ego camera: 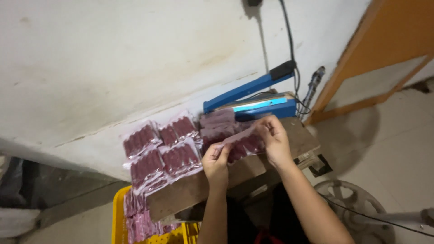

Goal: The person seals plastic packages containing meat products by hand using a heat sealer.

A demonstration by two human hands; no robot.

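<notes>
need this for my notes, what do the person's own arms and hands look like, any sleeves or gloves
Both forearms are bare, with no sleeve in view up to the frame's lower edge. The left hand and right hand wear no gloves. No ring, watch or bracelet shows, though the picture is too soft to rule out a thin one.

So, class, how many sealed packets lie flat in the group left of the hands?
4: upper-left packet, upper-right packet, lower-left packet, lower-right packet. More may lie hidden underneath.
</notes>
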